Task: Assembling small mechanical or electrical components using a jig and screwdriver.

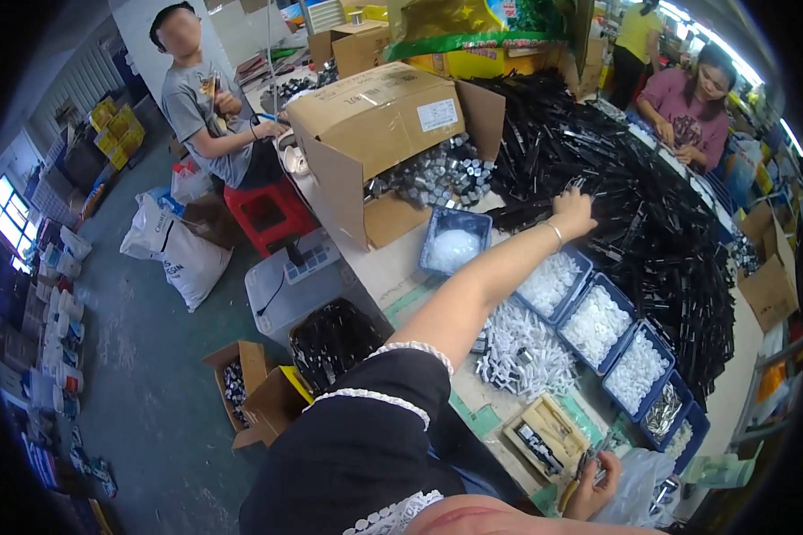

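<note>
My left hand (574, 214) is stretched far out to a large heap of black plastic parts (633, 241). Its fingers are bent down among the parts, and what they pinch is too small to name. Low in the view my right hand (595, 486) is curled around a small dark grey piece that I cannot make out. Just left of that hand lies a wooden fixture (546, 437) with a black part in it. White plastic pieces (526, 352) are piled below my left forearm.
Blue bins (598, 325) of small white and metal parts run along the heap. A cardboard box (375, 116) spills metal pieces behind. A clear plastic bag (638, 486) is beside my right hand. One person (210, 116) sits left on a red stool (263, 214); another (691, 111) works across the table.
</note>
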The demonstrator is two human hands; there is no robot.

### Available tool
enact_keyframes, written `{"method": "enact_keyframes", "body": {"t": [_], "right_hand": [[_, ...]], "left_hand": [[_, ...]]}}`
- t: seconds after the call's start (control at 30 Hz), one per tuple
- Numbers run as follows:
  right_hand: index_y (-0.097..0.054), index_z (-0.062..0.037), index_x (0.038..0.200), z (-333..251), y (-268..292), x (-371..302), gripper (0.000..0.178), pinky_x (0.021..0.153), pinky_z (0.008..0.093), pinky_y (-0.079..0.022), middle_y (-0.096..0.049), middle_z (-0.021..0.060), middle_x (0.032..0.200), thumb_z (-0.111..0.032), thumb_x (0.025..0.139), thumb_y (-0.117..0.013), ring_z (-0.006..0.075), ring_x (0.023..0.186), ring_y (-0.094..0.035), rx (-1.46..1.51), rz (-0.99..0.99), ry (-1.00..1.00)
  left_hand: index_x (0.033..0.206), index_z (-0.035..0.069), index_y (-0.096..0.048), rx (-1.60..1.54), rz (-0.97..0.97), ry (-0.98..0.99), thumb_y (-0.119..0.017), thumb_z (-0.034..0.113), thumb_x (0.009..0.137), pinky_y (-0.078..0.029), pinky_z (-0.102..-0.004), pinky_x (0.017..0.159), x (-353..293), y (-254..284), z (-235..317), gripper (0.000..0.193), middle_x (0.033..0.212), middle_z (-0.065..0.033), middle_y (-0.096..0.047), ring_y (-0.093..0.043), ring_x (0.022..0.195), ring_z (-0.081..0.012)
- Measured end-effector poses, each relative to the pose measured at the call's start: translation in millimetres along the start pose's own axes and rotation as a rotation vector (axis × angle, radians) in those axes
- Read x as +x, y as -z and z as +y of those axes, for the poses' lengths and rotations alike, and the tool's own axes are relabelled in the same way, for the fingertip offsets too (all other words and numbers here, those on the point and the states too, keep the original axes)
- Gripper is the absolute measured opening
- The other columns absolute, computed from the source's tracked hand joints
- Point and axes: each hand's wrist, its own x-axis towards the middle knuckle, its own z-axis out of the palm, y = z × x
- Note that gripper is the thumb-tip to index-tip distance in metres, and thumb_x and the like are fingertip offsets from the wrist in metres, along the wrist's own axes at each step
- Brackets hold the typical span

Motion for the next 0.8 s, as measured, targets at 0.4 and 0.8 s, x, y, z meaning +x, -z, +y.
{"method": "enact_keyframes", "body": {"t": [0.4,0.8], "right_hand": [[-0.055,0.003,0.089,3,-8,14,0.009,0.085,0.0285,-0.038,-0.056,0.0098,0.093,-0.002,0.082,-0.057,0.0184,0.089,-0.051,0.044,-0.024,-0.016],[-0.06,0.001,0.09,-46,7,23,0.016,0.086,0.0343,-0.041,-0.058,0.0135,0.094,0.003,0.074,-0.059,0.0273,0.093,-0.055,-0.103,0.014,0.161]], "left_hand": [[0.086,0.003,-0.067,-0.374,0.111,0.062,-0.068,0.031,0.075,-0.049,-0.0416,0.074,18,-1,3,0.03,0.087,-0.0194,-0.064,-0.062,0.086,-0.0345],[0.098,0.002,-0.064,-0.832,-0.036,-0.286,-0.061,0.024,0.08,-0.048,-0.0371,0.077,-18,3,84,0.029,0.089,-0.0185,-0.065,-0.063,0.086,-0.0321]]}}
